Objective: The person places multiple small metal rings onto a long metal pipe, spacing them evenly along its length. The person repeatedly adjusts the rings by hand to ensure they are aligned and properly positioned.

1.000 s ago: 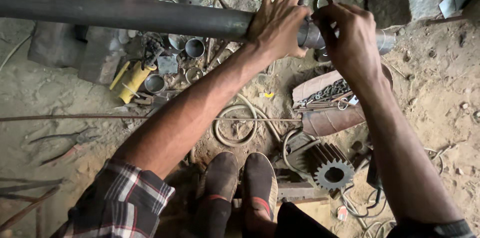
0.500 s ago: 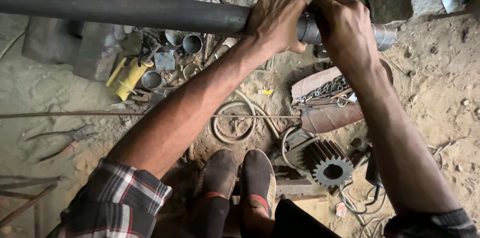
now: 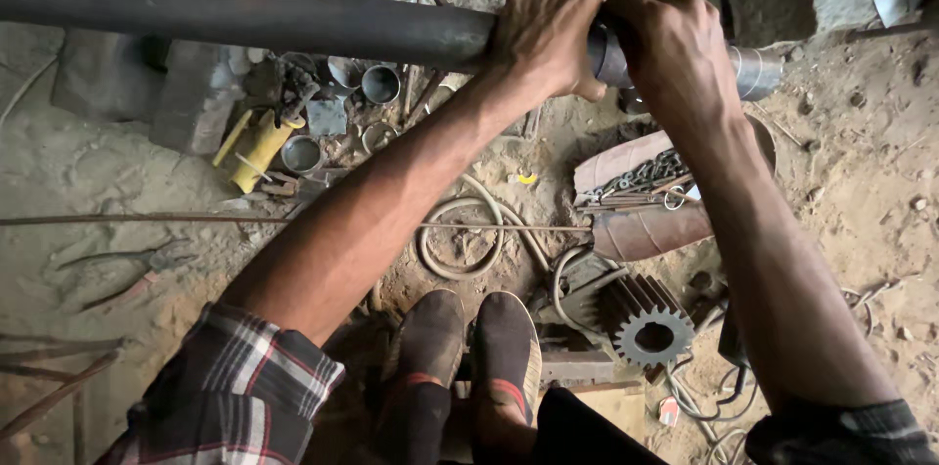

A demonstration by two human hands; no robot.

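Note:
A long dark steel pipe [image 3: 245, 20] runs across the top of the view, above a dirt floor. My left hand [image 3: 543, 30] lies over the pipe with its fingers spread and its thumb hooked under it. Just to the right, my right hand [image 3: 670, 40] is closed around the pipe's lighter grey end section [image 3: 758, 69], where a shiny band [image 3: 604, 52] shows between the two hands. What my right fingers pinch is hidden by the hand.
Several short cut pipe rings [image 3: 377, 84] lie under and behind the pipe. A yellow tool [image 3: 256, 144], pliers [image 3: 132, 265], a thin rod [image 3: 147, 221], a hose loop [image 3: 460, 240], a toothed gear [image 3: 650, 333], a chain on a curved plate [image 3: 636, 181] and my shoes [image 3: 469, 357] sit below.
Both hands have closed in on the pipe's joint: my left hand slid slightly right and settled flatter, my right hand wrapped tighter round the grey end. The view shifted a little.

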